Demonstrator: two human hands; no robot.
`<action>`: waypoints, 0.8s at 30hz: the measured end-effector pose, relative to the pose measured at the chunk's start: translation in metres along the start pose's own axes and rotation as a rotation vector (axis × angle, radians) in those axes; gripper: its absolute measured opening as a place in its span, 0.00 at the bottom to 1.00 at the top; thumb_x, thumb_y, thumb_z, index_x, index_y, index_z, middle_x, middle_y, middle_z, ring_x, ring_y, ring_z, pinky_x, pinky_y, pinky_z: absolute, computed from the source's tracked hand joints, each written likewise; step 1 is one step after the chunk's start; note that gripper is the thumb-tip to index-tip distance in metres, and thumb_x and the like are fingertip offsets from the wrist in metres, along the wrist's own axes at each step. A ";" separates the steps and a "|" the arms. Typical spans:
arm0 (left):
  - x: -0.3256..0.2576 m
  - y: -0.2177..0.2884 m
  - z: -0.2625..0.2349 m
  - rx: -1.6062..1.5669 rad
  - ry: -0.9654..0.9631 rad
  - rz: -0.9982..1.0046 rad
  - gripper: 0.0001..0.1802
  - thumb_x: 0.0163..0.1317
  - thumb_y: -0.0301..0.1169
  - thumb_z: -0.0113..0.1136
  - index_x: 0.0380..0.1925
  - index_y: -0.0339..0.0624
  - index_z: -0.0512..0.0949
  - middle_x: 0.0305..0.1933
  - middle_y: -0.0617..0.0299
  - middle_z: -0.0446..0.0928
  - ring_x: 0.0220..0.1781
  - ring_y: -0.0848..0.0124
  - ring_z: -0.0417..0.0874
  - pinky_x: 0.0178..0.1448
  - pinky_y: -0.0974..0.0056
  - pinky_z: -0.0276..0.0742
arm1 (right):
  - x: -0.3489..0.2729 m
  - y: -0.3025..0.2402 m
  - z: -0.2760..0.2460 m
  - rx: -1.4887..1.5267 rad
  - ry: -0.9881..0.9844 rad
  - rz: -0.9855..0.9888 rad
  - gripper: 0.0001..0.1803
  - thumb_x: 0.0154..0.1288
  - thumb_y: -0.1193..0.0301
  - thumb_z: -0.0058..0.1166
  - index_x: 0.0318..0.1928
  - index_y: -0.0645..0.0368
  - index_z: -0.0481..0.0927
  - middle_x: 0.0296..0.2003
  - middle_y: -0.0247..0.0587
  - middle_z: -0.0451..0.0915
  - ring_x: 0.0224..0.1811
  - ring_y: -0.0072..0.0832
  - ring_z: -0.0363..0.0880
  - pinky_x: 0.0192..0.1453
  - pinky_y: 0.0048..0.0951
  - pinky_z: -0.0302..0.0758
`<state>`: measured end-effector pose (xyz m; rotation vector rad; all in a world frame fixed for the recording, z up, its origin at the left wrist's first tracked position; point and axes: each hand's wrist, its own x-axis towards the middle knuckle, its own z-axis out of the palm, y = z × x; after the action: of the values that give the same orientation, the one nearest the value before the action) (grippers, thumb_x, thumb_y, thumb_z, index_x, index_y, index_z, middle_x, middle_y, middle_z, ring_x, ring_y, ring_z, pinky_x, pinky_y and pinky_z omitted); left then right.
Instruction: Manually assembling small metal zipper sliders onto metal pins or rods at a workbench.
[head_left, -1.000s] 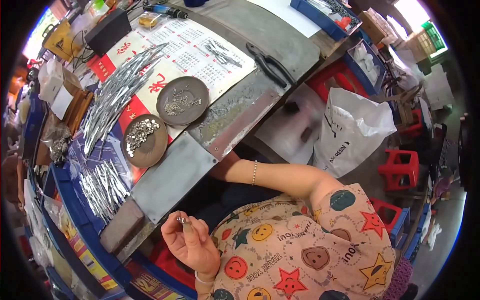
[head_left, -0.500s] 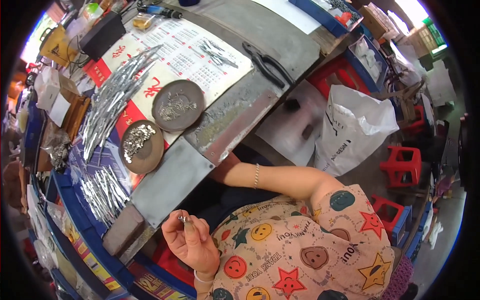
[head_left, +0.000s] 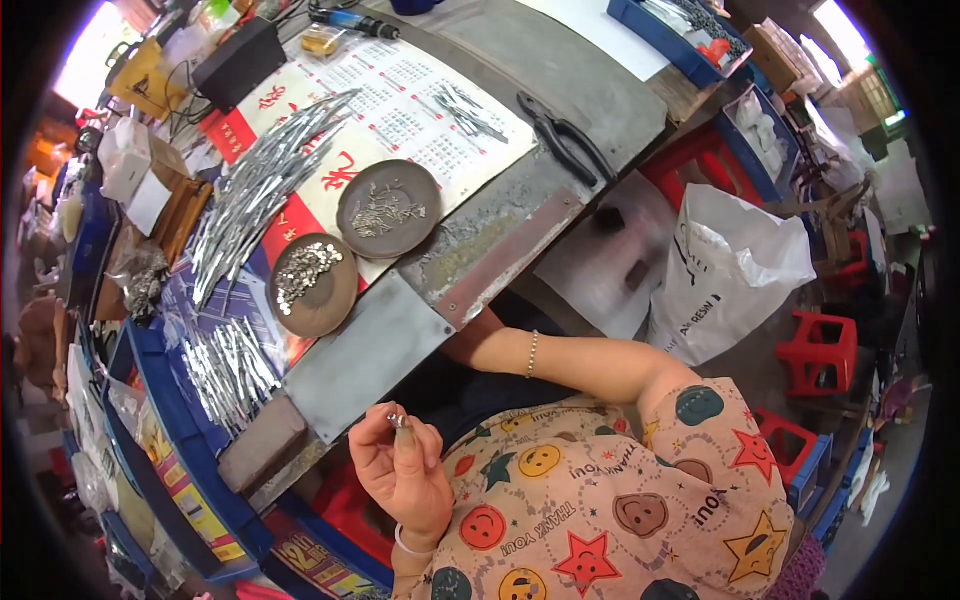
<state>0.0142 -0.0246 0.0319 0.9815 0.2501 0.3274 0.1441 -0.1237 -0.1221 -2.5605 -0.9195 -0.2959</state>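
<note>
My left hand is raised just off the bench's near edge, with thumb and fingers pinched on a small shiny metal piece. The exact kind of the piece is too small to make out. My right arm, with a beaded bracelet, reaches to the bench's edge; its hand is hidden below that edge. Closest on the bench are a bare grey metal plate and a brown round dish with small shiny pieces. Touching that dish is a second brown dish holding thin short pins.
Bundled silvery strips lie on a printed calendar sheet, with more strips nearer me. Black-handled pliers rest at the right bench edge. A white sack and red stools stand to the right.
The whole view has swung a little, so the bench and dishes appear farther right. My left hand keeps its pinch on the small metal piece. My right arm stays at the bench edge.
</note>
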 end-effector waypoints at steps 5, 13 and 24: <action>-0.009 -0.007 -0.006 -0.049 0.003 -0.038 0.10 0.65 0.20 0.51 0.46 0.37 0.69 0.46 0.58 0.71 0.22 0.78 0.65 0.25 0.73 0.59 | 0.005 -0.001 -0.009 0.139 -0.162 0.039 0.11 0.59 0.71 0.45 0.36 0.58 0.80 0.33 0.49 0.80 0.41 0.43 0.78 0.47 0.43 0.72; -0.004 0.003 -0.008 -0.088 -0.009 -0.029 0.11 0.65 0.20 0.52 0.48 0.36 0.69 0.44 0.60 0.73 0.22 0.77 0.65 0.25 0.73 0.59 | -0.024 -0.003 -0.023 -0.052 -0.027 -0.168 0.11 0.55 0.68 0.49 0.36 0.60 0.79 0.32 0.48 0.80 0.39 0.44 0.78 0.50 0.42 0.70; -0.008 -0.013 -0.005 -0.063 -0.078 -0.144 0.11 0.65 0.19 0.50 0.47 0.36 0.69 0.41 0.62 0.69 0.25 0.79 0.67 0.29 0.75 0.63 | -0.031 -0.046 -0.148 1.155 -0.140 0.172 0.07 0.58 0.74 0.58 0.33 0.65 0.75 0.27 0.39 0.74 0.26 0.23 0.73 0.29 0.23 0.71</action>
<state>0.0073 -0.0304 0.0189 0.9068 0.2367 0.1637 0.0816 -0.1733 0.0139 -1.5578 -0.6132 0.3809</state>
